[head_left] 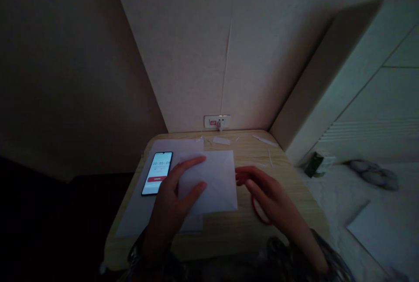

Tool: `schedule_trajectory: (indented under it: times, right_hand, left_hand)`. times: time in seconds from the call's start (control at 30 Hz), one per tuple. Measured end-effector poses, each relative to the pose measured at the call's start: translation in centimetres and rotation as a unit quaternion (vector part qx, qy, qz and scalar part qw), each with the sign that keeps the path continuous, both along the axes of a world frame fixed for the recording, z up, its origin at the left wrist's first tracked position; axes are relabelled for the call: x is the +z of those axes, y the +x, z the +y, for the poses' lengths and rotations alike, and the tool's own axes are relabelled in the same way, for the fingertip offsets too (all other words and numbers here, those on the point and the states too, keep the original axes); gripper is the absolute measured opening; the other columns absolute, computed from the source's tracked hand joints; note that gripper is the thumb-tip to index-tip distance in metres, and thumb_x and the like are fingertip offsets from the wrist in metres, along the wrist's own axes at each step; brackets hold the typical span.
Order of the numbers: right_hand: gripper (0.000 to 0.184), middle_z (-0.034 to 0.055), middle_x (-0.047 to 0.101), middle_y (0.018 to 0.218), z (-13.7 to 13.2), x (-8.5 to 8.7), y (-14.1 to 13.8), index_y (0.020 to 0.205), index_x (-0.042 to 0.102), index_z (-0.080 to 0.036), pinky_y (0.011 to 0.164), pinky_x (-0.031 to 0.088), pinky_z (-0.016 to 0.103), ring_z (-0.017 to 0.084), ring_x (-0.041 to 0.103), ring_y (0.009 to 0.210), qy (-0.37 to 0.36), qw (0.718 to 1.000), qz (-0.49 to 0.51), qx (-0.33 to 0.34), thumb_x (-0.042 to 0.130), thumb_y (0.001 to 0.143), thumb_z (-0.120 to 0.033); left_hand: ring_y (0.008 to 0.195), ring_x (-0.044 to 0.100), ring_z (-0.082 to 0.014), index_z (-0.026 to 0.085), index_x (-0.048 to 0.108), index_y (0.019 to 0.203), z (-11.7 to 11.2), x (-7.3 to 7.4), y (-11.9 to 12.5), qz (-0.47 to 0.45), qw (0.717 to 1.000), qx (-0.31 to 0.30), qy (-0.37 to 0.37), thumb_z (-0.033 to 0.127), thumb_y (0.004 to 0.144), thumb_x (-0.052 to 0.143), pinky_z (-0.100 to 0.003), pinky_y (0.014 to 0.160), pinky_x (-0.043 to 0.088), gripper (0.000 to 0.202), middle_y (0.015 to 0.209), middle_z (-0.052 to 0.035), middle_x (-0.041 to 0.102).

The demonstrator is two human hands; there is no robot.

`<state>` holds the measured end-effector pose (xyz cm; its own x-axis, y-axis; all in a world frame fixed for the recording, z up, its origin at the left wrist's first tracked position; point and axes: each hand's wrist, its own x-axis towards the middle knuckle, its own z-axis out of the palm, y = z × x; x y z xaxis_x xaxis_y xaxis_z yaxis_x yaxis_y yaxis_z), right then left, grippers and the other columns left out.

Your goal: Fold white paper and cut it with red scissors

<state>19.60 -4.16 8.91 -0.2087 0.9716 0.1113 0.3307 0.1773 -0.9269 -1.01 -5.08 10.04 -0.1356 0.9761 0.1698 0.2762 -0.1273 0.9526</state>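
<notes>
A square white sheet of paper [218, 181] with faint crease lines lies on the wooden table, partly over larger white sheets [131, 216]. My left hand [173, 194] rests across its left side, thumb and index finger spread apart on top; the other fingers are hidden. At the paper's right edge is my right hand [265, 190], fingers loosely bent and thumb a little apart, with nothing visible in it. I cannot tell whether its fingertips touch the edge. Partly hidden below that hand, a red ring-shaped thing [257, 212] lies on the table.
A lit phone [157, 173] showing a timer lies on the sheets at left. Paper scraps [221, 141] and thin strips [265, 140] lie along the back of the table [229, 234]. A wall socket [217, 122] with a plug is behind. A dark green box [314, 164] stands at right.
</notes>
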Motion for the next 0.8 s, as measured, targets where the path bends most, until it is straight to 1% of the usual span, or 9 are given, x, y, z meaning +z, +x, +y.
schedule_trajectory:
  times: [0.07, 0.17, 0.3, 0.47, 0.53, 0.6, 0.67, 0.7, 0.8]
  right_hand:
    - [0.015, 0.0026, 0.066, 0.083, 0.5, 0.8, -1.5, 0.087, 0.061, -0.019, 0.073, 0.048, 0.028, 0.017, 0.062, 0.080, -0.016, 0.996, 0.076, 0.032, 0.054, 0.083, -0.032]
    - [0.014, -0.0010, 0.061, 0.072, 1.0, 0.7, -2.8, 0.077, 0.060, -0.018, 0.060, 0.044, 0.022, 0.013, 0.057, 0.068, -0.041, 0.988, 0.150, 0.020, 0.060, 0.081, -0.031]
    - [0.015, -0.0022, 0.058, 0.068, 1.1, 0.0, -3.2, 0.074, 0.060, -0.017, 0.056, 0.041, 0.021, 0.011, 0.053, 0.063, -0.067, 0.975, 0.210, 0.005, 0.064, 0.079, -0.031]
    - [0.015, -0.0014, 0.060, 0.068, 1.0, -0.3, -3.2, 0.078, 0.062, -0.019, 0.056, 0.043, 0.022, 0.013, 0.055, 0.063, -0.065, 0.973, 0.220, -0.003, 0.065, 0.078, -0.033]
    - [0.016, -0.0003, 0.063, 0.077, 0.9, -0.4, -3.1, 0.090, 0.061, -0.022, 0.062, 0.047, 0.024, 0.015, 0.058, 0.071, -0.023, 0.979, 0.200, -0.007, 0.064, 0.079, -0.033]
    - [0.033, 0.0022, 0.062, 0.098, 0.8, -0.4, -2.8, 0.110, 0.054, -0.027, 0.075, 0.049, 0.028, 0.018, 0.058, 0.090, 0.056, 0.986, 0.159, -0.008, 0.064, 0.079, -0.034]
    - [0.051, 0.0046, 0.051, 0.121, 0.5, -0.2, -2.1, 0.124, 0.044, -0.031, 0.088, 0.046, 0.032, 0.021, 0.050, 0.111, 0.139, 0.986, 0.092, 0.011, 0.065, 0.078, -0.038]
    - [0.056, 0.0053, 0.044, 0.130, 0.3, -0.1, -1.7, 0.127, 0.041, -0.032, 0.093, 0.044, 0.034, 0.023, 0.043, 0.119, 0.164, 0.985, 0.047, 0.032, 0.065, 0.077, -0.041]
    - [0.065, 0.0052, 0.024, 0.144, -0.4, 0.3, -0.7, 0.130, 0.040, -0.031, 0.105, 0.033, 0.041, 0.027, 0.026, 0.131, 0.200, 0.969, -0.111, 0.091, 0.068, 0.073, -0.043]
  left_hand:
    - [0.102, 0.059, -0.0242, 0.026, 0.066, 0.104, -0.2, 0.2, 0.1, -0.014, 1.000, -0.012, -0.012, 0.029, 0.068, 0.068, -0.038, 0.094, 0.042, 0.037, 0.114, -0.0035, 0.063]
    - [0.098, 0.061, -0.0241, 0.027, 0.066, 0.104, -0.4, 0.5, 0.2, -0.055, 0.998, -0.019, -0.028, 0.025, 0.065, 0.070, -0.036, 0.088, 0.047, 0.039, 0.114, -0.0034, 0.063]
    - [0.093, 0.062, -0.0235, 0.027, 0.064, 0.106, -0.6, 0.6, 0.1, -0.088, 0.995, -0.022, -0.039, 0.023, 0.064, 0.071, -0.034, 0.082, 0.050, 0.043, 0.108, -0.0031, 0.064]
    - [0.094, 0.060, -0.0228, 0.024, 0.062, 0.107, -0.6, 0.5, 0.1, -0.100, 0.994, -0.028, -0.046, 0.028, 0.066, 0.070, -0.032, 0.079, 0.051, 0.042, 0.111, -0.0041, 0.062]
    - [0.097, 0.059, -0.0229, 0.023, 0.062, 0.107, -0.6, 0.3, 0.0, -0.103, 0.994, -0.024, -0.037, 0.028, 0.067, 0.070, -0.032, 0.082, 0.049, 0.042, 0.113, -0.0043, 0.061]
    - [0.098, 0.058, -0.0228, 0.023, 0.061, 0.107, -0.4, 0.2, -0.1, -0.106, 0.994, -0.009, -0.030, 0.028, 0.068, 0.069, -0.032, 0.083, 0.048, 0.041, 0.113, -0.0039, 0.061]
    - [0.098, 0.058, -0.0225, 0.024, 0.061, 0.109, -0.3, 0.1, -0.2, -0.102, 0.994, 0.011, -0.032, 0.028, 0.068, 0.069, -0.033, 0.084, 0.047, 0.042, 0.111, -0.0035, 0.061]
    - [0.097, 0.058, -0.0224, 0.024, 0.061, 0.110, -0.2, 0.0, -0.3, -0.099, 0.994, 0.019, -0.034, 0.028, 0.068, 0.069, -0.033, 0.084, 0.046, 0.043, 0.111, -0.0033, 0.061]
    - [0.097, 0.058, -0.0224, 0.024, 0.060, 0.111, -0.1, 0.0, -0.2, -0.108, 0.993, 0.026, -0.040, 0.029, 0.068, 0.069, -0.033, 0.082, 0.047, 0.045, 0.113, -0.0034, 0.060]
